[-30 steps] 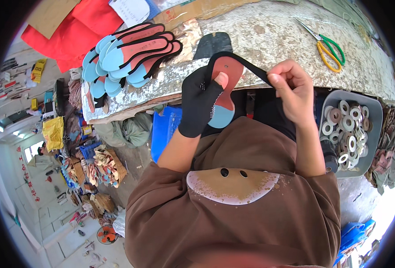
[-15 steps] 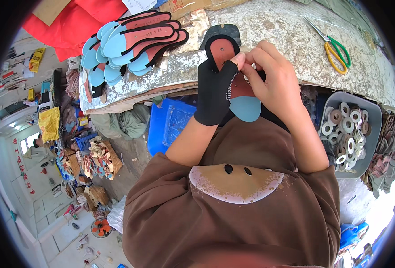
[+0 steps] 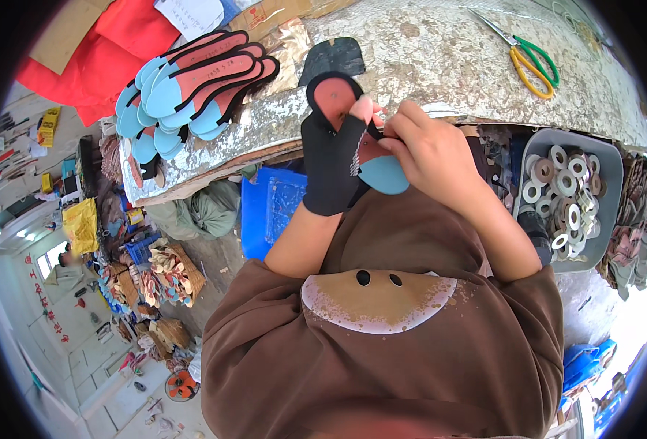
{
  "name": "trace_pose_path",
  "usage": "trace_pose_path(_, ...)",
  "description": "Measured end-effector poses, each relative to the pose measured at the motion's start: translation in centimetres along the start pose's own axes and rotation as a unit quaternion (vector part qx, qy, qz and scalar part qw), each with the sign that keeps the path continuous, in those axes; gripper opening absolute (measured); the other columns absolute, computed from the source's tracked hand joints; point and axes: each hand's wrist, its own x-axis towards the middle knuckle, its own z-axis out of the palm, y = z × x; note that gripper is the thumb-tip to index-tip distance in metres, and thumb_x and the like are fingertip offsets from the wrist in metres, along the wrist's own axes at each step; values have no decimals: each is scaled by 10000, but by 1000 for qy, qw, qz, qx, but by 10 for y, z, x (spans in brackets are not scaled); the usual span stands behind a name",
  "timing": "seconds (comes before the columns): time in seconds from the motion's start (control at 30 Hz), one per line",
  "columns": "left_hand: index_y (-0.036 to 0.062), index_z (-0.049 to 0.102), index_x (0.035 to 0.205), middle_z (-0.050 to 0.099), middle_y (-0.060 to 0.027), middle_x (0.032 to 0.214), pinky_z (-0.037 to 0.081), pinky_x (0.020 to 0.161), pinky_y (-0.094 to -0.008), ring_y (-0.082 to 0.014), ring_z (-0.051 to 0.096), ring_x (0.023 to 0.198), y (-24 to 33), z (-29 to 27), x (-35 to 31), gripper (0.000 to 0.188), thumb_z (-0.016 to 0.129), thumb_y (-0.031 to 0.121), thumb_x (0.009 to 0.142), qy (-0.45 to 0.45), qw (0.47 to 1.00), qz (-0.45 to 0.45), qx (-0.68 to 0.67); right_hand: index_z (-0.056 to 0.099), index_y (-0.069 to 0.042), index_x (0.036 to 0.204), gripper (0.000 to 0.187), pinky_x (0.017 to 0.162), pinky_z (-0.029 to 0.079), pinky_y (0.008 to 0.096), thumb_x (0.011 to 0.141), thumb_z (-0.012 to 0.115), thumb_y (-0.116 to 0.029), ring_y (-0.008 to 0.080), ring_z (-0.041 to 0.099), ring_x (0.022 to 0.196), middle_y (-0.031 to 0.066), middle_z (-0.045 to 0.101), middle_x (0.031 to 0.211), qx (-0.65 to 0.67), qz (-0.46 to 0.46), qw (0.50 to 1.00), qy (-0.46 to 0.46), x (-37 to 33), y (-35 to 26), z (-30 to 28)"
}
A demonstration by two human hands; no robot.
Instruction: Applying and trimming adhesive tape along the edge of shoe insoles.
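Observation:
An insole [image 3: 383,175], red at the heel with a black border and light blue at the toe, is held in front of me near the bench edge. My left hand [image 3: 329,162], in a black glove with bare fingertips, is closed around its middle, with the thumb over the red face. My bare right hand [image 3: 439,155] pinches with its fingertips at the insole's black edge, close to the left thumb. What exactly lies between those fingertips is partly hidden. On the bench behind the insole lies a dark flat pad [image 3: 332,60].
A pile of similar insoles [image 3: 168,102] lies at the bench's left. Scissors [image 3: 526,64] with green and yellow handles rest at the right. Below the worn bench top [image 3: 426,51] stand a blue tray [image 3: 253,212] and a grey bin [image 3: 610,219] holding several tape rolls [image 3: 574,216].
My view has shifted, and both hands with the insole appear a little left and lower. The right hand has drawn slightly away from the left thumb, still pinching at the insole's edge.

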Motion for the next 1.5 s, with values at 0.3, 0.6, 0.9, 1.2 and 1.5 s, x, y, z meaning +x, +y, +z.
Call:
trace_pose_path(0.3, 1, 705, 929, 698, -47, 825, 509, 686, -260, -132, 645, 733, 0, -16, 3, 82, 677, 28, 857, -28, 950, 258, 174, 645, 6, 1038, 184, 634, 432, 239, 986, 587, -161, 29, 507, 720, -71, 526, 747, 562, 183, 803, 80, -1, 11, -2)
trace_pose_path(0.6, -24, 683, 922, 674, -58, 792, 499, 637, -265, -117, 625, 691, 0, -1, -5, 97, 684, 57, 869, 83, 945, 262, 175, 667, -10, 903, 68, 508, 330, 262, 882, 678, -74, 91, 392, 543, 4, 411, 600, 261, 60, 959, 94, 8, 0, -12)
trace_pose_path(0.9, 10, 539, 1166, 552, -150, 1219, 477, 932, -366, -229, 580, 1095, -13, -32, 42, 626, 659, 542, 860, -387, 921, -21, -24, 607, -45, 816, 192, 454, 289, 221, 906, 704, -184, 19, 404, 539, -46, 500, 666, 508, 126, 852, 17, -7, 24, 4)
trace_pose_path(1.2, -15, 489, 1240, 620, -142, 1001, 486, 753, -307, -206, 618, 855, 25, -55, 20, 660, 696, 463, 835, -403, 876, -261, 45, 657, -40, 947, 253, 564, 416, 273, 885, 696, -282, 113, 498, 574, 51, 588, 680, 360, 141, 898, -208, -37, 47, -22)
trace_pose_path(1.5, -4, 511, 1130, 648, -199, 921, 535, 715, -321, -238, 661, 814, 41, -73, 40, 431, 611, 357, 917, -259, 960, -97, 36, 526, -132, 1297, 447, 897, 498, 418, 859, 557, -48, 343, 597, 1094, 127, 634, 1185, -319, 194, 922, 100, -9, 190, -109)
